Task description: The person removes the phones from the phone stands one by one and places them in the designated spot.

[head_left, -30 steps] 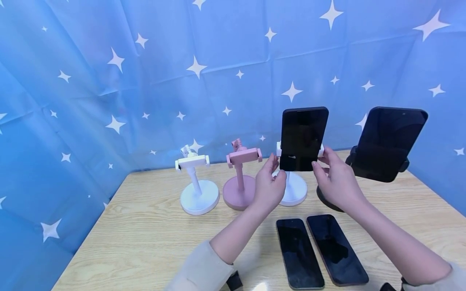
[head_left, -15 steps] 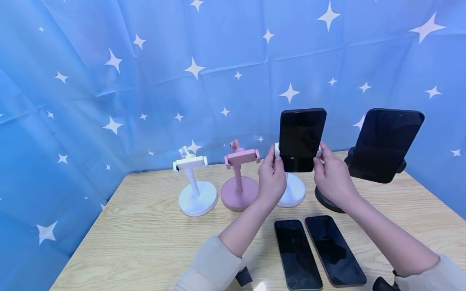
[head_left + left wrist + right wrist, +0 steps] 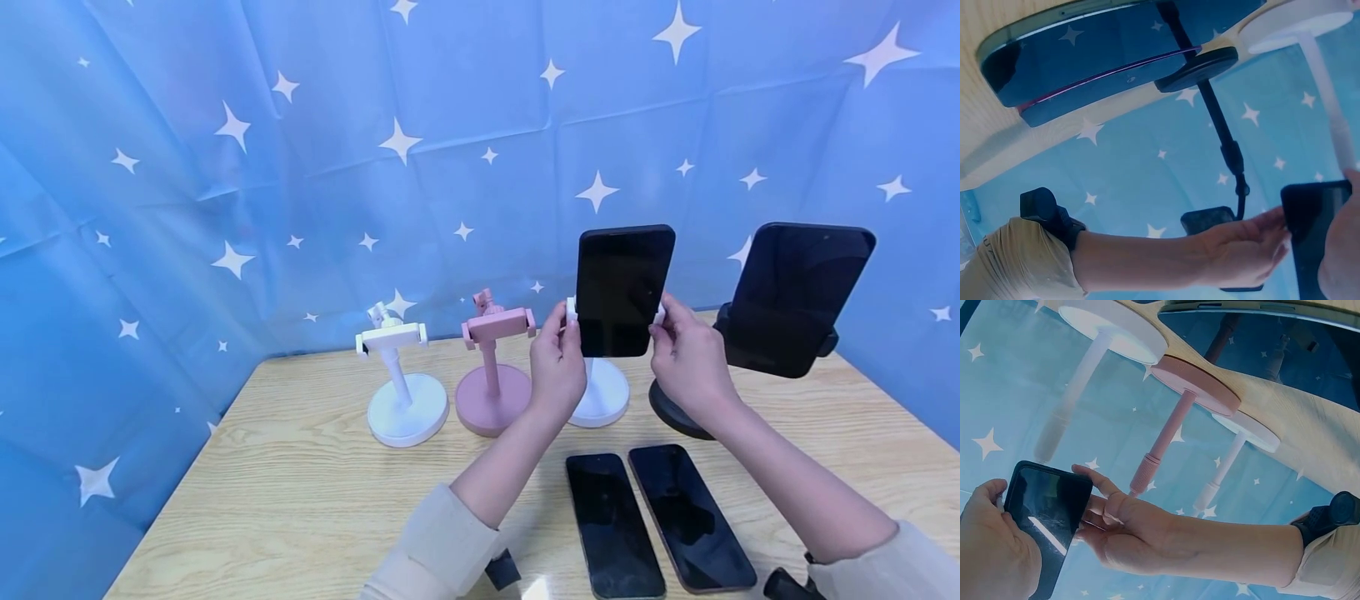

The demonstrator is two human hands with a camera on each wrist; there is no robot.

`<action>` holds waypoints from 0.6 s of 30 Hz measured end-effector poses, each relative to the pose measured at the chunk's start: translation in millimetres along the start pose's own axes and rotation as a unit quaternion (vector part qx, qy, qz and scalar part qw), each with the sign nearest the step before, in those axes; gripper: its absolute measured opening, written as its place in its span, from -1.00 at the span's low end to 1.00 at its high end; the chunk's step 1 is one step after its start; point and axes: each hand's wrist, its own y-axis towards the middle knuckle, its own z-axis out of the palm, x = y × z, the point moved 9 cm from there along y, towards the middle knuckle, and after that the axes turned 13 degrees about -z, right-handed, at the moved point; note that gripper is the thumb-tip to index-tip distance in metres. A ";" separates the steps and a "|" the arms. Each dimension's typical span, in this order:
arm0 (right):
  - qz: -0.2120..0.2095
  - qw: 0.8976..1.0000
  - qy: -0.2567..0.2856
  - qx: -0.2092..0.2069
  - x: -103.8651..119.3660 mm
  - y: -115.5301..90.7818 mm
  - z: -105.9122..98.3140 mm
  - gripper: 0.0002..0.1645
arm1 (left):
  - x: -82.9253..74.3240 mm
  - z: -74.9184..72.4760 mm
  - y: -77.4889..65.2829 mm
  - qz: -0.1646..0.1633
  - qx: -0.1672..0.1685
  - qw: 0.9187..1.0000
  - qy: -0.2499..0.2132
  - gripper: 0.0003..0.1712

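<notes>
A black phone [image 3: 624,292] stands upright in the clamp of a white phone stand [image 3: 606,393]. My left hand [image 3: 557,367] pinches the clamp's left end, beside the phone's edge. At the opposite end, my right hand [image 3: 692,358] grips the clamp between thumb and fingers. The clamp's middle is hidden behind the phone. In the right wrist view, the left hand [image 3: 1138,531] has its fingers at the phone's side edge. The left wrist view shows the right hand [image 3: 1238,253] reaching to the phone's far edge.
Right of it, a black stand [image 3: 675,412] bears a larger phone [image 3: 798,300]. To the left are a pink stand [image 3: 491,400] and another white stand [image 3: 408,408], their clamps bare. Two phones, a left one [image 3: 615,525] and a right one [image 3: 692,517], lie on the wooden table [image 3: 300,500].
Both hands have moved from the phone's lower edges up to the clamp's two ends and closed on them. The phone stays in nearly the same place; the view has shifted slightly.
</notes>
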 end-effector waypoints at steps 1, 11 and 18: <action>-0.001 1.000 0.000 -0.003 0.1 -0.1 -0.5 -0.65 | -0.1 -0.6 -0.1 0.003 0.000 1.000 -0.001 -0.60; -0.001 1.000 -0.013 -0.023 0.6 -2.4 -4.7 -0.79 | -3.3 -2.9 -4.5 0.021 0.022 0.999 -0.008 -0.62; -0.021 0.999 -0.013 -0.039 5.9 -6.1 -9.8 -0.74 | -1.3 -5.2 -6.3 0.021 0.028 0.999 -0.008 -0.59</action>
